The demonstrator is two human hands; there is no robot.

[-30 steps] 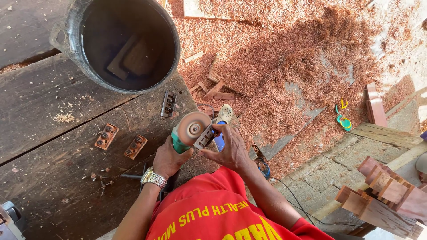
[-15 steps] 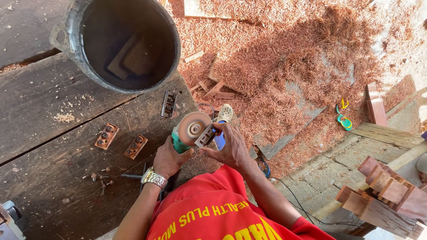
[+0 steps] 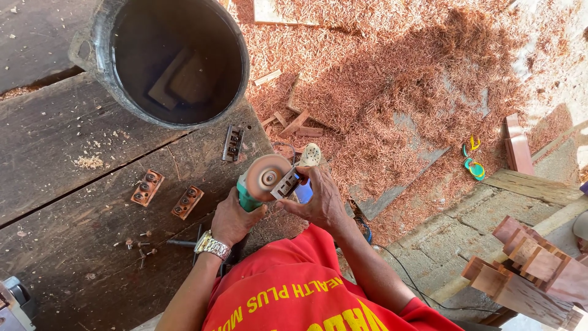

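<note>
Head view: left hand [image 3: 231, 217], wristwatch [image 3: 212, 246] on the wrist, is wrapped around the green body of an angle grinder [image 3: 260, 184], disc facing up, held over the near right edge of the dark plank bench [image 3: 67, 153]. Right hand [image 3: 318, 199] is pinched on a small grey block [image 3: 286, 183] pressed to the disc rim. Hands close together, forearms bent inward. Black bucket [image 3: 236, 73] stands far left; two brown hinge plates [image 3: 165, 195] lie left of the grinder; red wood shavings [image 3: 392, 79] cover the ground at right.

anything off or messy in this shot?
Yes. Reddish wood shavings cover the ground beyond the dark workbench. Loose screws lie scattered on it. The left hand holds a green grinder upturned while the right hand presses a small block to its disc.
</note>
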